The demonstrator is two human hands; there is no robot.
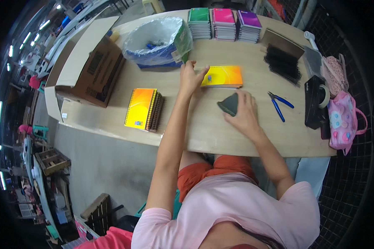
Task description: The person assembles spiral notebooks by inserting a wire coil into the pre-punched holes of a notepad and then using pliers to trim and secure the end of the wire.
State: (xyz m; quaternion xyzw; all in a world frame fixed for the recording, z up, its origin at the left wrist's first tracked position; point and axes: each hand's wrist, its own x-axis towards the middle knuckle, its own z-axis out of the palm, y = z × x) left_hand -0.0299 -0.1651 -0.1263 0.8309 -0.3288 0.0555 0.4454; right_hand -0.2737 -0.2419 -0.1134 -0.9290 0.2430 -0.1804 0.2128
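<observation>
My left hand (pixel 189 79) reaches to the left end of a yellow-orange spiral notebook (pixel 225 76), thumb and fingers apart; whether it touches the cover I cannot tell. That notebook lies crosswise, its wire binding along the far edge. Just nearer to me, my right hand (pixel 246 114) grips a dark grey-green piece (pixel 229 104), flat with a pointed corner; its material is unclear. Left of my left forearm is a stack of yellow-orange spiral notebooks (pixel 141 109). Blue-handled cutters (pixel 279 105) rest on the table to the right of my right hand.
A clear plastic bag lines a blue bin (pixel 160 54) with wire bits inside. An open cardboard box (pixel 96 74) stands left. Green (pixel 199 24), pink (pixel 224 25) and purple (pixel 249 27) notebook stacks line the back. Black binding wires (pixel 282 64), a tape dispenser (pixel 313 101) and a pink pouch (pixel 343 120) are right.
</observation>
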